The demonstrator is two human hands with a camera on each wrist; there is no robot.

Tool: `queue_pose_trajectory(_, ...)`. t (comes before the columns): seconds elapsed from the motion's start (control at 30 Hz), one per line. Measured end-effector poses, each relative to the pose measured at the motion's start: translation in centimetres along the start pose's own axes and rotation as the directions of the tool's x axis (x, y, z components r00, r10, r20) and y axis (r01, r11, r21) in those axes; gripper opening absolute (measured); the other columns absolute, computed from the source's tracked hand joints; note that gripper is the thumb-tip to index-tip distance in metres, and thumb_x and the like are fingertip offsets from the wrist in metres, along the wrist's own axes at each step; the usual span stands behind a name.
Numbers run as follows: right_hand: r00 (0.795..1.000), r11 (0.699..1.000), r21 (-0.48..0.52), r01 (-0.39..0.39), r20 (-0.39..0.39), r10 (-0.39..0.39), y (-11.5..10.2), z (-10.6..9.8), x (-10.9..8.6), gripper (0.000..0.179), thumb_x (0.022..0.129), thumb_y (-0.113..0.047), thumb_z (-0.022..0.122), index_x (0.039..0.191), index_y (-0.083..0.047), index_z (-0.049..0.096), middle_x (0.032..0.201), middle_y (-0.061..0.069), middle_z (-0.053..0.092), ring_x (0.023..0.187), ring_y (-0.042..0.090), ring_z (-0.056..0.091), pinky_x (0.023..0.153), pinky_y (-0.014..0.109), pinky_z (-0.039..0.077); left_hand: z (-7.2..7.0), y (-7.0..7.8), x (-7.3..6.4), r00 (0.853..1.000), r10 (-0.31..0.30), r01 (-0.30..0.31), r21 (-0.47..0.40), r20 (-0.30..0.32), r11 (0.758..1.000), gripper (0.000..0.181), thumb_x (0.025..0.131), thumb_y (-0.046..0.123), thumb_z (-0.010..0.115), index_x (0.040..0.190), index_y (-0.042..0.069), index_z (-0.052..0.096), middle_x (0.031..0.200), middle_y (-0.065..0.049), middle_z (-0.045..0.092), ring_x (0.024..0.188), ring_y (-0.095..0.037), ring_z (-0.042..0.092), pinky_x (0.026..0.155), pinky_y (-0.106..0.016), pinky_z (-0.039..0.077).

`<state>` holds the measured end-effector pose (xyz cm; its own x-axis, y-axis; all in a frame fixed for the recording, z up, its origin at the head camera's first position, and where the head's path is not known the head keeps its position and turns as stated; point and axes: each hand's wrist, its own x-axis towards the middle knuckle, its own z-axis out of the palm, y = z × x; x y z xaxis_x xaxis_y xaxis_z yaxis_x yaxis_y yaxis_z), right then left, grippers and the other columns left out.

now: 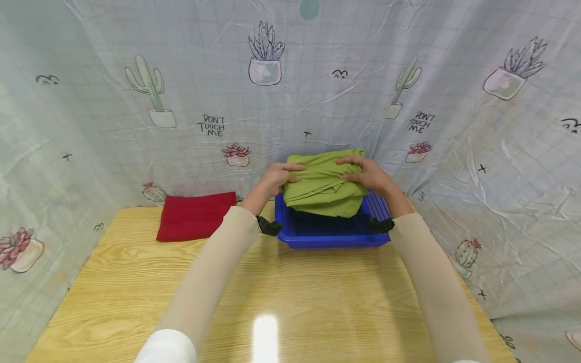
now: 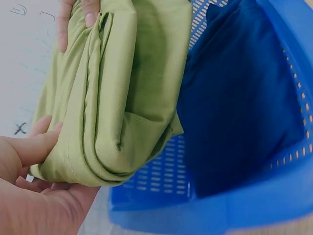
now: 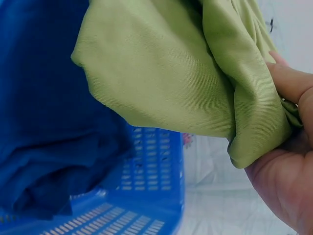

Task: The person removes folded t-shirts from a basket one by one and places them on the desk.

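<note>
A folded green cloth [image 1: 322,184] is held up over the back part of a blue plastic basket [image 1: 336,241]. My left hand [image 1: 275,179] grips its left end, thumb and fingers around the folded layers in the left wrist view. At the other end, my right hand [image 1: 372,176] pinches the cloth between thumb and fingers. Inside the basket lies a dark blue folded cloth [image 2: 239,98], which shows beside the green one in both wrist views. What kind of cloth item the green one is cannot be made out.
To the left on the wooden table [image 1: 317,302] lies a folded red cloth [image 1: 195,217], near the back edge. A curtain [image 1: 290,106] printed with potted plants hangs close behind the table and along both sides.
</note>
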<state>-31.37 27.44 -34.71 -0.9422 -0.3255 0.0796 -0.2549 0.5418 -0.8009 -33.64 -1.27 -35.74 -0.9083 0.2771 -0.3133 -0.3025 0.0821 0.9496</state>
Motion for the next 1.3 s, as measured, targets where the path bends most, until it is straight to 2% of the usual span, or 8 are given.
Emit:
queue_pose_trajectory(0.13, 1.0, 1.0, -0.01, 0.018, -0.021, -0.018, -1.0, 0.2, -0.2, 0.043, 0.098, -0.007, 0.067, 0.141, -0.006, 0.06, 0.155, 0.014, 0.045, 0.151, 0.034, 0.026, 0.122, 0.055, 0.021, -0.6, 0.4, -0.8, 1.0, 0.019, -0.019, 0.015, 0.008, 1.0, 0.04, 0.096, 0.001, 0.068, 0.13, 0.02, 0.073, 0.146, -0.004, 0.056, 0.103, -0.022, 0.067, 0.076, -0.034, 0.057)
queue_pose_trajectory(0.43, 0.997, 0.997, -0.008, 0.076, -0.029, -0.076, -3.3, 1.2, -0.9, 0.042, 0.097, -0.007, 0.069, 0.138, -0.006, 0.063, 0.151, 0.014, 0.05, 0.148, 0.031, 0.032, 0.12, 0.053, 0.026, -2.3, 0.4, -2.9, 0.997, 0.065, -0.067, 0.053, 0.034, 0.996, 0.042, 0.096, 0.003, 0.069, 0.135, 0.019, 0.07, 0.149, -0.004, 0.053, 0.086, -0.014, 0.067, 0.066, -0.027, 0.055)
queue_pose_trajectory(0.57, 0.994, 0.994, -0.003, 0.105, -0.033, -0.105, -4.1, 1.9, -1.2, 0.042, 0.096, -0.006, 0.07, 0.137, -0.006, 0.064, 0.149, 0.014, 0.053, 0.146, 0.03, 0.035, 0.119, 0.052, 0.028, -3.2, 0.3, -3.7, 0.995, 0.083, -0.087, 0.066, 0.05, 0.994, 0.042, 0.097, 0.003, 0.068, 0.136, 0.018, 0.068, 0.148, -0.005, 0.054, 0.086, -0.014, 0.068, 0.067, -0.028, 0.057)
queue_pose_trajectory(0.77, 0.99, 0.99, 0.007, 0.138, -0.041, -0.138, -4.7, 3.0, -1.3, 0.043, 0.096, -0.007, 0.071, 0.138, -0.008, 0.064, 0.146, 0.012, 0.056, 0.14, 0.028, 0.043, 0.112, 0.047, 0.037, -4.4, 0.0, -5.0, 0.991, 0.114, -0.118, 0.074, 0.063, 0.99, 0.043, 0.097, 0.002, 0.068, 0.138, 0.015, 0.066, 0.147, -0.006, 0.055, 0.095, -0.016, 0.068, 0.074, -0.03, 0.059)
queue_pose_trajectory(0.93, 0.988, 0.987, 0.051, 0.155, -0.02, -0.154, -5.4, 3.9, -1.4, 0.044, 0.097, -0.007, 0.07, 0.14, -0.011, 0.063, 0.149, 0.009, 0.054, 0.135, 0.026, 0.049, 0.104, 0.042, 0.045, -5.5, -0.3, -6.3, 0.988, 0.142, -0.147, 0.085, 0.065, 0.985, 0.044, 0.097, 0.002, 0.067, 0.14, 0.013, 0.064, 0.15, -0.007, 0.052, 0.09, -0.013, 0.069, 0.071, -0.029, 0.06)
queue_pose_trajectory(1.07, 0.988, 0.983, 0.095, 0.156, -0.006, -0.156, -6.0, 4.8, -1.5, 0.045, 0.097, -0.007, 0.069, 0.141, -0.012, 0.062, 0.15, 0.007, 0.052, 0.131, 0.024, 0.052, 0.098, 0.037, 0.049, -6.3, -0.6, -7.0, 0.987, 0.145, -0.15, 0.076, 0.062, 0.986, 0.045, 0.097, 0.001, 0.066, 0.141, 0.011, 0.063, 0.152, -0.007, 0.05, 0.085, -0.012, 0.07, 0.069, -0.029, 0.06)
queue_pose_trajectory(1.3, 0.988, 0.981, 0.118, 0.157, -0.006, -0.157, -6.8, 6.3, -1.4, 0.044, 0.098, -0.007, 0.068, 0.141, -0.012, 0.062, 0.151, 0.007, 0.05, 0.129, 0.025, 0.053, 0.093, 0.033, 0.05, -7.5, -0.9, -8.1, 0.992, 0.12, -0.121, 0.05, 0.039, 0.991, 0.045, 0.098, 0.001, 0.066, 0.142, 0.011, 0.062, 0.15, -0.009, 0.051, 0.086, -0.013, 0.072, 0.072, -0.031, 0.061)
